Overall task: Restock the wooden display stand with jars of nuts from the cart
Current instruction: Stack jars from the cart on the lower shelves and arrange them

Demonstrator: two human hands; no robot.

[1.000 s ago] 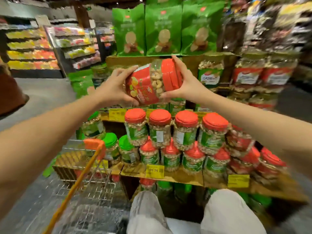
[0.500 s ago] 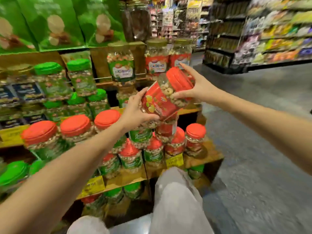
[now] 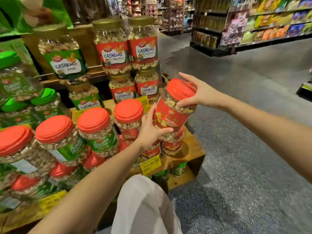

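A clear jar of nuts [image 3: 170, 115] with a red lid and red label hangs tilted over the right end of the wooden display stand [image 3: 192, 149]. My left hand [image 3: 149, 130] grips its lower body from the left. My right hand [image 3: 197, 93] holds it at the lid and shoulder. Under it stand red-label jars [image 3: 172, 146] on the stand's lower tier. To the left runs a row of red-lid pistachio jars [image 3: 96, 130]. The cart is out of view.
Tall cashew jars [image 3: 113, 53] with gold lids are stacked on the upper tiers, green-lid jars [image 3: 45, 102] at the left. Yellow price tags [image 3: 150, 164] hang on the stand's edge. Grey aisle floor [image 3: 244, 149] lies to the right, store shelves [image 3: 270, 26] beyond. My knee [image 3: 143, 200] is below.
The view has swung to the right end of the stand. Both hands have carried the jar down from chest height and turned it more upright, over the lower right tier.
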